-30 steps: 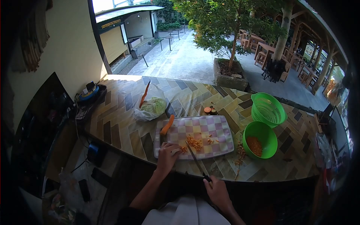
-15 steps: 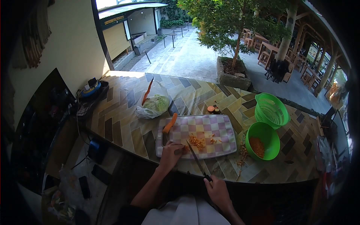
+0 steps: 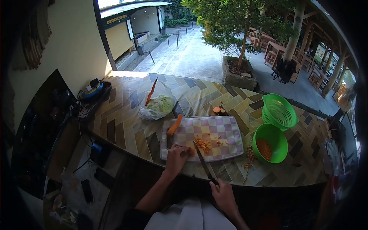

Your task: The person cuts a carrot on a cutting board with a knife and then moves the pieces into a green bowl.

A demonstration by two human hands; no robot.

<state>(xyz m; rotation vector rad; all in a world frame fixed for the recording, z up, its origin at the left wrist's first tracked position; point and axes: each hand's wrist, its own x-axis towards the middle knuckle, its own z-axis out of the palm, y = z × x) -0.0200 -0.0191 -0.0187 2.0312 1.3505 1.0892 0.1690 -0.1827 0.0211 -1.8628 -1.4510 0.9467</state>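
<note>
A checkered cutting board lies on the table before me. On its lower left, my left hand is closed over a small orange piece of carrot, its fingertips pressed together. My right hand grips the dark handle of a knife. The blade points up and left across the board, close beside the left fingertips. Diced carrot forms a small heap just right of the blade tip. A longer peeled carrot rests along the board's upper left edge.
Behind the board sit a plastic bag with cabbage, a thin carrot strip and carrot ends. At right stand a green bowl holding orange bits and a green colander. Peelings lie beside the bowl. Cables and a power strip are at left.
The view has shifted very slightly. Both hands keep nearly the same place, and the knife stays beside the left fingertips with little visible movement.
</note>
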